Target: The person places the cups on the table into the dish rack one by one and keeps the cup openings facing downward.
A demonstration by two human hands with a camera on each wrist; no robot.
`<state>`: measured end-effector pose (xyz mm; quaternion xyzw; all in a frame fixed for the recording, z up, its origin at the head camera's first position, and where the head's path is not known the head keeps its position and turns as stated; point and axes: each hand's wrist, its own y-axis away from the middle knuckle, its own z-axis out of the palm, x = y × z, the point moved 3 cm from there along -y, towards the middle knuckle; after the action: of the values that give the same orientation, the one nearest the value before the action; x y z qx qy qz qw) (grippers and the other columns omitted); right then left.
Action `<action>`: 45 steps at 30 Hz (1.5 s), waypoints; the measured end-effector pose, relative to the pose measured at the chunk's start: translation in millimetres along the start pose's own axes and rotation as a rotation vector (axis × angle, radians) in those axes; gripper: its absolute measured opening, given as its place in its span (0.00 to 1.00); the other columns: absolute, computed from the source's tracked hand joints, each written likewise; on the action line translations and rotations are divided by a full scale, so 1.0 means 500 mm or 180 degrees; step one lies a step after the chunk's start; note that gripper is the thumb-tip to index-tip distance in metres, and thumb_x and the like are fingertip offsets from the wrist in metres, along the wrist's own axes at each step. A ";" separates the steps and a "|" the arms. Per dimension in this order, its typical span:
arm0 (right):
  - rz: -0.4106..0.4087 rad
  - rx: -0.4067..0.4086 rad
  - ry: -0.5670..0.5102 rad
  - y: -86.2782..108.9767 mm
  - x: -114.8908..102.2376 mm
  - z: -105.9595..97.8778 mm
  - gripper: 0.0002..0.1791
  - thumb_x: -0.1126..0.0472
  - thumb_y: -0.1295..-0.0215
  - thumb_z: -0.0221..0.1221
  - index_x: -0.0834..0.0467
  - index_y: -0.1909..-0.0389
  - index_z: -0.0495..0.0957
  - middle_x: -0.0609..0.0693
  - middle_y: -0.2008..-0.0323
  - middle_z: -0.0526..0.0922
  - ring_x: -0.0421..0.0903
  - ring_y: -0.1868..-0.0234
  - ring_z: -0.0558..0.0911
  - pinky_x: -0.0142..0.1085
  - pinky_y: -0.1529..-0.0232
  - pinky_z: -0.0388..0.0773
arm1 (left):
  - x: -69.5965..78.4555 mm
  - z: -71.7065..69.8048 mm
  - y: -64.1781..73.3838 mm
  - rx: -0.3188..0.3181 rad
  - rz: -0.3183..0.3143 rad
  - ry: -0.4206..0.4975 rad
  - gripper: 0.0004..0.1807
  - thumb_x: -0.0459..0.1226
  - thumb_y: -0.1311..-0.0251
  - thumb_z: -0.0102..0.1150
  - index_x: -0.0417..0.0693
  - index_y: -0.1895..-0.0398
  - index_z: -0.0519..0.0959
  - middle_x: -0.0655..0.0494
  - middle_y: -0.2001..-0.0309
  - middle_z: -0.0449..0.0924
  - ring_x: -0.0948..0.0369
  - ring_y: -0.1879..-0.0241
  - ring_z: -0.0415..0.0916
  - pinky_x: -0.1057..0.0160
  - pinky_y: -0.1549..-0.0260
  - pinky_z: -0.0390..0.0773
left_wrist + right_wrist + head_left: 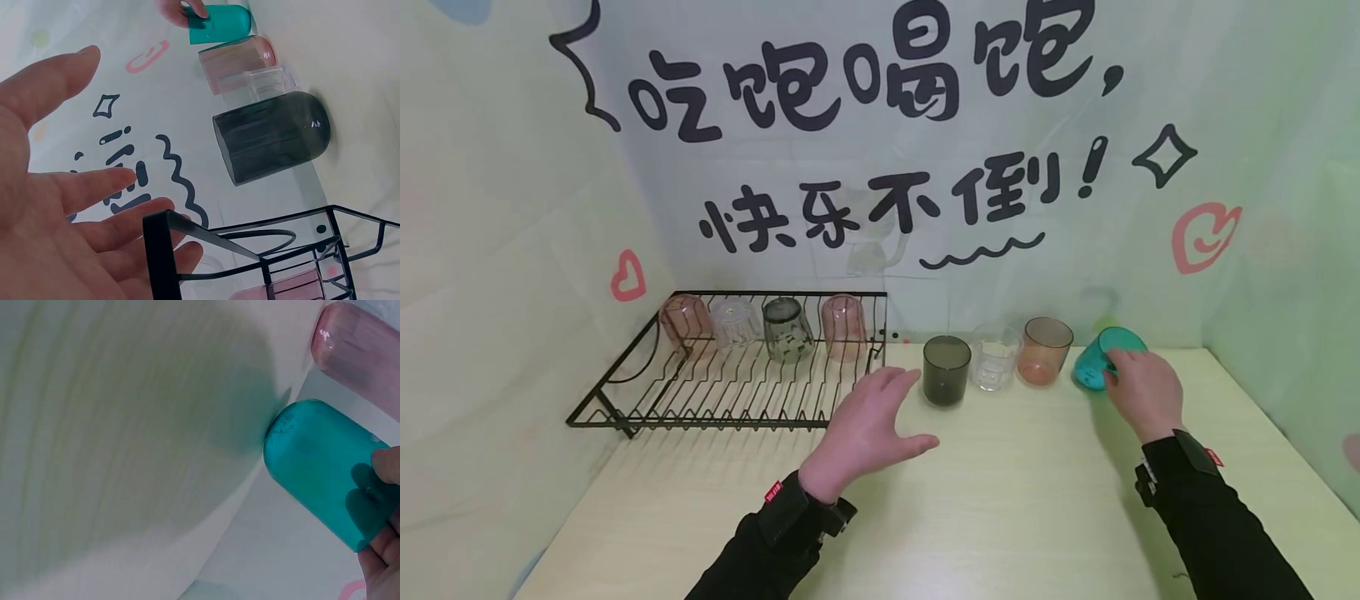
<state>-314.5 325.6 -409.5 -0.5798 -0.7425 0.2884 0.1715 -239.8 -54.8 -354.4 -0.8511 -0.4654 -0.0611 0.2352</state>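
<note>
A teal cup (1092, 364) stands at the right end of a row on the table, mouth up. My right hand (1146, 392) pinches it near the rim, thumb on the near side; in the right wrist view the teal cup (319, 469) has its base at the tabletop. My left hand (868, 425) hovers by the rack's right end with fingers spread and nothing in them. Closest to it is a dark grey cup (946, 375), also large in the left wrist view. Between the grey and teal cups stand a clear glass (995, 360) and an amber-pink cup (1043, 354).
A black wire rack (722, 423) stands at the left, its right end beside my left hand. On it are two pink glasses (843, 321), a clear glass (735, 323) and a dark grey glass (787, 332). A printed cloth (850, 158) hangs behind the table.
</note>
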 end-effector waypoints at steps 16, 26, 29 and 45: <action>0.0091 -0.0056 -0.0096 0.041 -0.002 -0.016 0.14 0.64 0.49 0.59 0.54 0.80 0.61 0.45 0.86 0.59 0.45 0.85 0.61 0.38 0.84 0.53 | 0.002 0.017 0.009 0.0001 -0.0068 0.0119 0.46 0.63 0.58 0.59 0.50 0.37 0.61 0.53 0.43 0.65 0.57 0.44 0.63 0.58 0.50 0.67; 0.0012 -0.0290 -0.0251 0.055 -0.032 -0.065 0.14 0.63 0.47 0.58 0.53 0.79 0.60 0.44 0.86 0.57 0.42 0.83 0.59 0.37 0.82 0.54 | 0.002 0.014 0.009 0.0067 -0.0091 0.0073 0.46 0.63 0.58 0.59 0.50 0.36 0.60 0.53 0.42 0.65 0.56 0.43 0.62 0.57 0.48 0.66; -0.0086 -0.0269 -0.0269 0.053 -0.043 -0.075 0.14 0.63 0.48 0.60 0.53 0.78 0.62 0.43 0.85 0.59 0.42 0.83 0.61 0.36 0.82 0.57 | 0.001 0.011 0.007 0.0105 -0.0076 0.0076 0.46 0.62 0.58 0.59 0.50 0.37 0.61 0.53 0.42 0.65 0.56 0.43 0.62 0.57 0.48 0.65; -0.0290 -0.0193 -0.0525 0.038 -0.112 -0.125 0.12 0.62 0.51 0.64 0.53 0.74 0.67 0.43 0.80 0.66 0.42 0.79 0.64 0.36 0.80 0.62 | 0.007 -0.013 -0.007 0.0329 0.0066 0.0165 0.45 0.61 0.58 0.60 0.49 0.38 0.62 0.54 0.43 0.66 0.58 0.44 0.63 0.58 0.48 0.65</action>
<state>-248.0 289.3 -368.5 -0.5247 -0.7880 0.3045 0.1050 -239.8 -53.4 -346.3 -0.8407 -0.4529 -0.0566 0.2913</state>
